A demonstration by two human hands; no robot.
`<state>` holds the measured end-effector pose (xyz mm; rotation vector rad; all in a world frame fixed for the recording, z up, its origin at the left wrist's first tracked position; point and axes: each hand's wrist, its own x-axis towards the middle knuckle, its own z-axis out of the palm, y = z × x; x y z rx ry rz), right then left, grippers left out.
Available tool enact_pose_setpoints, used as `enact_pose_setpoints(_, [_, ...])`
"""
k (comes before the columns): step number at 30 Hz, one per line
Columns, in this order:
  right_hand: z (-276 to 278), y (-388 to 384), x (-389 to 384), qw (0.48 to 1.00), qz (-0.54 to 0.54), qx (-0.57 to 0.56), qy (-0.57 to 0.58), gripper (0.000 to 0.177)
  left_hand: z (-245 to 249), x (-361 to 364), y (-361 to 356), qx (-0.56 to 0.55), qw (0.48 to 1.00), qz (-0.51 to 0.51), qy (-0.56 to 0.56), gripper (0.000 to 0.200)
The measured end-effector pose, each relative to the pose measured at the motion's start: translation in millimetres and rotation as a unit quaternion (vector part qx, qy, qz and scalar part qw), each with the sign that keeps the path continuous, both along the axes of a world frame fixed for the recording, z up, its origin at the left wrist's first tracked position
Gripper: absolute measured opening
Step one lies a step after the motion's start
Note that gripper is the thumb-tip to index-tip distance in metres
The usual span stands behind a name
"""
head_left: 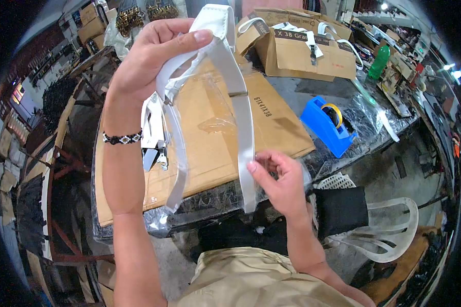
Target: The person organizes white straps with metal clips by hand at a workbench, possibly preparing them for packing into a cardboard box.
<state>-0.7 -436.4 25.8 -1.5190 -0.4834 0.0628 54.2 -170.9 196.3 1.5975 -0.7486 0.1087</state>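
- Belt (243, 112), white, is up in the air over the near edge of the table (363, 112), folded over at the top so two strands hang down, one left and one right.
- Left hand (148, 56) is raised high on the left, its fingers curled round the fold and its thumb pressed across it. A beaded bracelet (122, 138) sits on that wrist.
- Right hand (281, 179) is low and near, pinching the right strand between thumb and forefinger close to its bottom end.
- Plastic (161, 219), clear and crinkled, clings about the lower parts of both strands. I cannot tell whether it is a sleeve or loose film, nor how much of the belt it covers.
- Metal fittings (153, 151) hang beside the left strand, under the left wrist.
- Cardboard (276, 128) lies flat on the table behind the belt, with nothing laid out on it.
- Tape dispenser (328, 125), blue, stands to the right of the cardboard, apart from both hands.
- Box (302, 56) at the far side holds more white belts (312, 43), so by my reading only this one is in hand and the others wait.
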Motion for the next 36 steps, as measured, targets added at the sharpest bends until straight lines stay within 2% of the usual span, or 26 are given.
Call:
enact_pose_setpoints(4, [12.3,6.7,19.6,1.0,0.021,0.012,0.004,0.02,6.3,-2.3,-6.8,-0.034,0.998,-0.05,0.006,0.025])
enact_pose_setpoints(7, [21.3,15.8,27.8,0.997,0.027,0.053,-0.046,0.02,11.7,-1.5,-3.6,-0.02,0.998,-0.061,0.01,0.026])
enact_pose_setpoints(10, [39.7,18.8,33.8,0.995,0.03,0.052,-0.081,0.018,6.2,-1.7,-9.4,-0.014,0.999,0.029,0.0,0.027])
enact_pose_setpoints(14, [59.2,21.7,35.2,0.99,0.04,0.061,-0.121,0.016,5.4,-9.2,-16.0,-0.001,0.996,0.087,0.014,0.026])
enact_pose_setpoints(17, [66.0,22.1,34.2,0.989,0.058,0.066,-0.122,0.016,5.5,-11.0,-14.6,0.026,0.998,0.046,0.041,0.026])
enact_pose_setpoints(21, [68.6,14.9,27.7,0.997,0.048,0.057,-0.037,0.016,-7.6,-1.0,-16.8,0.07,0.989,0.13,-0.004,0.027])
enact_pose_setpoints(31, [70.3,14.1,44.7,0.997,0.038,0.048,-0.04,0.019,-25.7,5.2,-32.4,0.145,0.985,0.089,0.005,0.036])
enact_pose_setpoints(35, [73.7,14.6,50.6,0.997,0.024,0.055,-0.048,0.02,-31.1,-0.3,-39.3,0.147,0.985,0.06,0.071,0.034])
enact_pose_setpoints(36, [75.0,13.8,51.8,0.997,0.021,0.046,-0.055,0.02,-26.7,-5.3,-38.8,0.178,0.978,0.067,0.089,0.034])
